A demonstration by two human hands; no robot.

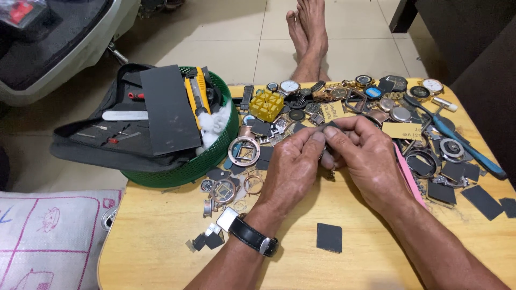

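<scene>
Grey and thin, a small scrap (329, 127) of what looks like abrasive sheet sits pinched between my two hands over the middle of the table (161, 236). There is only the head view. My left hand (290, 172) closes thumb and forefinger on the scrap's near end; my right hand (368, 158) curls over it from the other side, fingertips (334, 132) pressed together at the same spot. Both hands are nearly shut, with no gap I can see. Something small may sit under the scrap, but my fingers hide it and I cannot tell what it is.

I judge the step in hand to be fine work on a small watch part: gripping it, or rubbing it with the sheet. My next move calls for steady pressure from both thumbs and a small, controlled stroke, with the wrists low over the table so nothing flicks away into the clutter.

Around my hands lies plenty to lose a part in. Watch cases (244, 151) and rings lie toward the left edge, just beside a green basket (215, 156) that overhangs the far left corner and carries a dark tool pouch (107, 139). More watches (290, 86) line the far edge, with a yellow block (267, 104) near them. A blue-handled tool (462, 145) lies toward the right edge. A dark square (329, 237) lies alone near the front edge, between my forearms. On my left wrist sits a black strap (252, 239).
</scene>
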